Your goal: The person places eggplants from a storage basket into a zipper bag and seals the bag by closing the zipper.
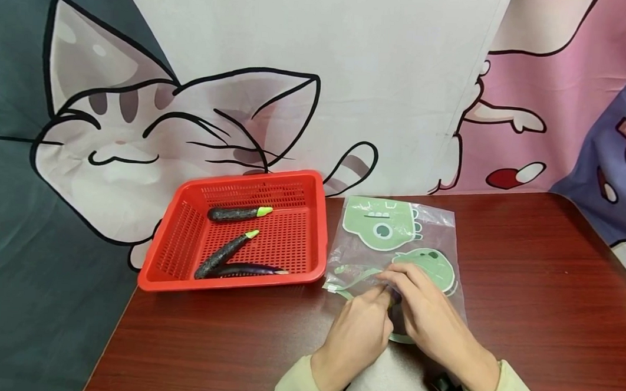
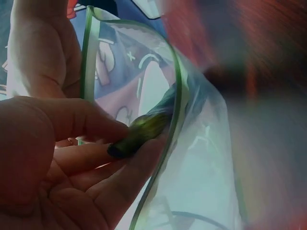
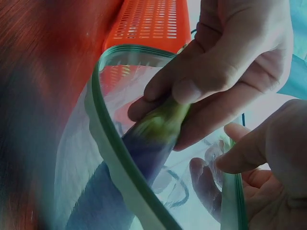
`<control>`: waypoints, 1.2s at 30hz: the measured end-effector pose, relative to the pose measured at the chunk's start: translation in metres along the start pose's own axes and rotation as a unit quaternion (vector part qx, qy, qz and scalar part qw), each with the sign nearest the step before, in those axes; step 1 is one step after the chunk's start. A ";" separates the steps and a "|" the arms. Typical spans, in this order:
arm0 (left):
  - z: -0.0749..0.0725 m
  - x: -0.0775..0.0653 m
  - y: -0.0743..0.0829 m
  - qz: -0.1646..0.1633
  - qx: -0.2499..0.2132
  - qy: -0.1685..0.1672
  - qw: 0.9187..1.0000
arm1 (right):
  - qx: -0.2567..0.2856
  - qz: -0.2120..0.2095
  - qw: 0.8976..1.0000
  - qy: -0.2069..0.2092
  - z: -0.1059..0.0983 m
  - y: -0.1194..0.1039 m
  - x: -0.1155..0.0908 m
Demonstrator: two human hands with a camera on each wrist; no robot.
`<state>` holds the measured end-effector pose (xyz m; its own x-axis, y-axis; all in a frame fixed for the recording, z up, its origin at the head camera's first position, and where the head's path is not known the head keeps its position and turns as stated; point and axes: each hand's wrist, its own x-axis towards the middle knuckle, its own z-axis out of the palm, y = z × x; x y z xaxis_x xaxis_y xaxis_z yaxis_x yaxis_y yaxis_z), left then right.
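Observation:
A clear zip bag (image 1: 373, 258) printed with green cartoon faces lies on the table, its green-edged mouth spread toward me. My left hand (image 1: 359, 328) pinches the green-yellow stem end of a long purple eggplant (image 3: 151, 148) between thumb and fingers. The eggplant's body extends down inside the bag, past the green zip edge. On the other side of the mouth, my right hand (image 1: 431, 314) pinches the bag's edge, with fingertips showing through the clear plastic in the right wrist view. A white zip slider (image 1: 332, 288) sits at the left corner of the mouth.
Left of the bag stands a red perforated basket (image 1: 318, 243). Inside it are two dark eggplants with bright green ends, one of them this upper eggplant (image 1: 234, 214), and a slim purple eggplant (image 1: 245, 269). A cartoon-printed cloth (image 1: 414, 94) hangs behind the brown table (image 1: 542, 278).

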<state>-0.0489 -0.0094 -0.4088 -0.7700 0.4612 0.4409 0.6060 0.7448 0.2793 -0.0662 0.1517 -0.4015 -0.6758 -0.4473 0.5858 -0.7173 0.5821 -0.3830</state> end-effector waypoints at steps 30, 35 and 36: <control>0.024 0.008 -0.002 0.020 0.162 -0.002 0.987 | 0.015 -0.012 1.000 0.011 -0.001 -0.002 0.001; 0.026 0.009 -0.002 0.023 0.175 -0.006 0.984 | 0.012 -0.012 1.000 0.010 -0.001 -0.003 0.001; 0.025 0.010 -0.002 0.021 0.176 -0.006 0.984 | 0.012 -0.011 1.000 0.009 -0.001 -0.003 0.001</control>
<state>-0.0624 0.0060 -0.4268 -0.7491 0.4995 0.4352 0.5330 0.8445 -0.0521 -0.0648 0.1506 -0.3989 -0.6570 -0.4475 0.6068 -0.7359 0.5555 -0.3871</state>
